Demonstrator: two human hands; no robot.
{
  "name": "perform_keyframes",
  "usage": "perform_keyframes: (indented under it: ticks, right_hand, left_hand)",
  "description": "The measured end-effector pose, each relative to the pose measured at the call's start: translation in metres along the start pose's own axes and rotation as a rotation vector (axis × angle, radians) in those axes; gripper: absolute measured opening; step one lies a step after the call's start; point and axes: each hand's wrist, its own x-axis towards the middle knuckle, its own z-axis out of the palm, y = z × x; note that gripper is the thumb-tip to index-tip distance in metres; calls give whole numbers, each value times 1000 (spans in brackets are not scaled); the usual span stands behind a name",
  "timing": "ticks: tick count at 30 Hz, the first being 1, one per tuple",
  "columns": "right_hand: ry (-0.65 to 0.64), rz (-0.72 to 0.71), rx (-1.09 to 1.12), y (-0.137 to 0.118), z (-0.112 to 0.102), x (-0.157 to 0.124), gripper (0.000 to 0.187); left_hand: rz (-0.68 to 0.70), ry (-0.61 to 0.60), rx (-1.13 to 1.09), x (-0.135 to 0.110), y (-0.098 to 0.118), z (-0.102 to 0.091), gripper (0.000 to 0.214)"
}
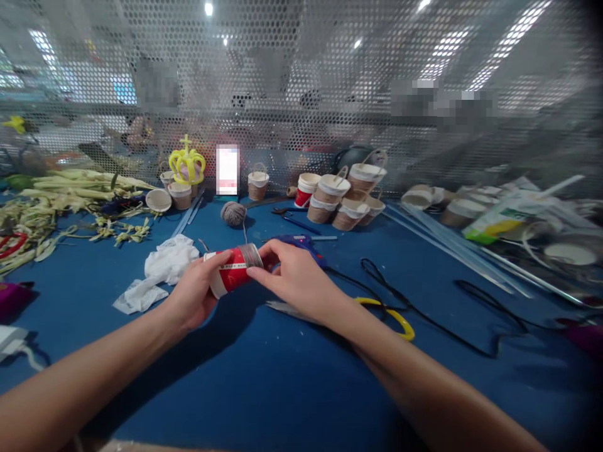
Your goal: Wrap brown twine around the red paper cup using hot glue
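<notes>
My left hand (195,289) is wrapped round a red and white paper cup (233,274), which lies tilted on its side above the table. Grey yarn (251,255) is wound in a band near the cup's right end. A strand runs up from that band to a ball of grey yarn (233,214) behind the cup. The fingers of my right hand (294,270) are closed at the wound end, thumb and fingertips touching it. Whether they pinch the strand is hidden. Beneath my right wrist lie scissors with yellow handles (405,326).
Behind my right hand rests a blue glue gun (301,240) with a black cord (400,298). Several twine-wrapped cups (325,210) stand at the back, near glue sticks (452,251). At left are a crumpled white tissue (172,267) and pale dried husks (80,185). A perforated metal screen (282,75) rises behind.
</notes>
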Motion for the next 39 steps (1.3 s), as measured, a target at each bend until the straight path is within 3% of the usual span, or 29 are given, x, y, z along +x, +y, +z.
perform_keyframes:
  ticks: [13, 18, 22, 28, 39]
  right_hand:
    - [49, 17, 73, 4, 0, -1, 15]
    - [45, 53, 136, 2, -2, -10, 24]
    - [104, 61, 105, 1, -2, -20, 23]
    - [74, 76, 166, 7, -3, -36, 20]
    - [89, 30, 266, 14, -5, -45, 14]
  left_hand:
    - [151, -61, 16, -5, -4, 5, 18]
    - [150, -123, 49, -9, -6, 7, 15]
    - [185, -204, 94, -14, -9, 7, 15]
    - [189, -256, 133, -17, -16, 5, 15]
    - [207, -264, 240, -16, -18, 0, 17]
